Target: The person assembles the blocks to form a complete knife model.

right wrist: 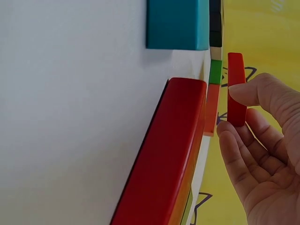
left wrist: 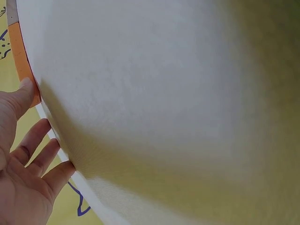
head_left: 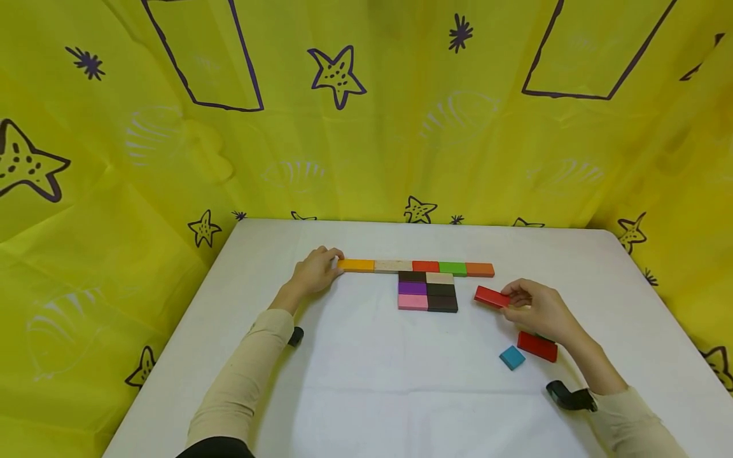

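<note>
My right hand [head_left: 541, 308] pinches a red block [head_left: 491, 297] between thumb and fingertips, to the right of the small blocks. The same red block [right wrist: 236, 89] shows upright in the right wrist view, held above the table. At the row's left end my left hand [head_left: 317, 270] holds the end of a yellow-orange block [head_left: 357, 266]. In the left wrist view its thumb lies on that orange block [left wrist: 22, 61] and the index finger is hidden. The row continues rightward with a pale wooden block [head_left: 393, 266], a red one [head_left: 425, 266], a green one [head_left: 452, 268] and an orange one [head_left: 480, 270].
Below the row sits a cluster with a purple block [head_left: 412, 289], a pink block [head_left: 413, 302], a beige block [head_left: 439, 278] and dark ones [head_left: 442, 304]. Near the right forearm lie another red block [head_left: 537, 346] and a blue block [head_left: 512, 357]. A yellow patterned cloth [head_left: 389, 146] hangs behind the white table [head_left: 366, 407].
</note>
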